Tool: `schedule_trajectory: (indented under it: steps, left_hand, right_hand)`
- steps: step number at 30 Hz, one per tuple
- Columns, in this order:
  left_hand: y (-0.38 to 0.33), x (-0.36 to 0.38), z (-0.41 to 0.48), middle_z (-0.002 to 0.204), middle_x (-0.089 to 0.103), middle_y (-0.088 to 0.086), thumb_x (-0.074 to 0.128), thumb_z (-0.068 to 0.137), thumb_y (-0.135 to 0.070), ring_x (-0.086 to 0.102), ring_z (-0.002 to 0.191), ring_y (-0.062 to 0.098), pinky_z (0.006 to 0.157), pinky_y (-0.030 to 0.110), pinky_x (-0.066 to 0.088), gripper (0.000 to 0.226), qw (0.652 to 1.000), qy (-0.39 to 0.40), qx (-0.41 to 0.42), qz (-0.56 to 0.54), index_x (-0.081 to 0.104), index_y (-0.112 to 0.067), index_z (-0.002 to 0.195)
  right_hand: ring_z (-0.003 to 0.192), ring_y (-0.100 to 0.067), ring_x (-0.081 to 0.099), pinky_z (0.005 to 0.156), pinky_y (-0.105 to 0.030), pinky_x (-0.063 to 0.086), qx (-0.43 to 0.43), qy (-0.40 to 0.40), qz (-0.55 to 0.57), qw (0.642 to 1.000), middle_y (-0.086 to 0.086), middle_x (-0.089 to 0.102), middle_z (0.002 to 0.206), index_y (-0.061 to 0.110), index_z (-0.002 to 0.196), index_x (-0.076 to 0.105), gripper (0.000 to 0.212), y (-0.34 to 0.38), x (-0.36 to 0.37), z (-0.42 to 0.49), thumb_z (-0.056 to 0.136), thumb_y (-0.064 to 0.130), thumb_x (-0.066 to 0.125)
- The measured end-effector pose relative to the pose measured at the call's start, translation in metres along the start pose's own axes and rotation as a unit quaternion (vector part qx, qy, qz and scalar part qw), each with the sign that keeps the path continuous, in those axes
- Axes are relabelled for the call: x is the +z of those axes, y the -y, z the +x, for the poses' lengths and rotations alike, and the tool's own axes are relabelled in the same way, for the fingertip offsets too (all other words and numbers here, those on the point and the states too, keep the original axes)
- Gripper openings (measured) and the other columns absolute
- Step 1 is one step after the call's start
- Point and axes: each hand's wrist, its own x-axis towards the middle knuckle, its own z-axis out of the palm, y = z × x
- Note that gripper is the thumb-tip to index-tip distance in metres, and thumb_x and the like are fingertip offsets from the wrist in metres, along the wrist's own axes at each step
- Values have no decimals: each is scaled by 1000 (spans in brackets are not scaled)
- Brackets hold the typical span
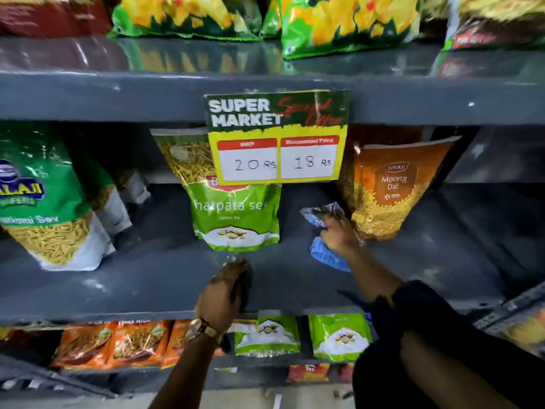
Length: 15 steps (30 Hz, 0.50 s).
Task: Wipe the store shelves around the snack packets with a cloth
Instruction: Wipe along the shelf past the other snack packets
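Observation:
My right hand (339, 234) presses a blue patterned cloth (327, 255) onto the grey middle shelf (147, 278), right beside the orange Moong Dal packet (389, 187). A green Chatpata Sev packet (236, 214) stands upright at the shelf's middle, left of the cloth. My left hand (224, 293) rests on the shelf's front edge just below that green packet, fingers apart and holding nothing. A green Balaji sev packet (44, 199) leans at the far left of the same shelf.
A yellow-green price sign (277, 137) hangs from the upper shelf's edge (118, 95) over the sev packet. Yellow-green bags (339, 22) sit on the top shelf. Orange packets (118, 343) and green packets (339, 335) fill the shelf below.

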Motion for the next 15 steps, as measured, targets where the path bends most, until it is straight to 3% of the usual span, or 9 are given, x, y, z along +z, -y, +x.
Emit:
schedule_trajectory:
  steps: [2,5,8,10,12,15]
  left_hand:
    - [0,4,-1,126,62,8,33,79,-26,59,113,24,92,31,47,48,1000,0,-4,25,60,-16,118]
    - [0,7,-3,128,60,5,35,80,-24,56,117,21,97,25,39,47,999,-4,-8,45,58,-20,121]
    - [-4,5,-3,130,59,3,31,80,-26,53,121,19,98,27,41,50,998,-17,-16,51,57,-20,122]
    - [-10,5,-3,127,61,6,30,79,-24,52,119,18,97,26,40,51,998,-34,-17,50,59,-18,120]
    - [-14,5,-4,124,63,9,31,77,-22,53,116,19,95,25,38,50,998,-42,-17,53,60,-16,118]
    - [-17,3,-3,121,64,9,31,75,-22,61,110,27,94,27,40,51,997,-32,-32,57,62,-16,115]
  right_hand:
    - [132,-37,35,111,-35,23,-43,-8,22,999,-20,43,142,9,128,49,50,-12,9,1,79,-1,50]
    - [123,-27,47,106,-23,24,-152,-21,86,984,-16,58,129,12,117,60,54,-11,6,-17,70,-11,45]
    - [125,-15,48,112,-31,28,-245,61,106,962,-3,61,128,22,116,62,67,-29,16,-46,60,-4,36]
    - [128,-3,42,115,-31,24,-265,100,127,951,7,58,130,28,116,61,69,-43,21,-69,59,-4,38]
    - [124,11,37,115,-21,21,-274,127,152,941,13,57,127,29,113,63,71,-48,15,-93,56,-6,38]
    - [119,17,38,109,-10,21,-284,156,193,926,13,59,120,24,109,66,70,-54,2,-125,52,-7,38]
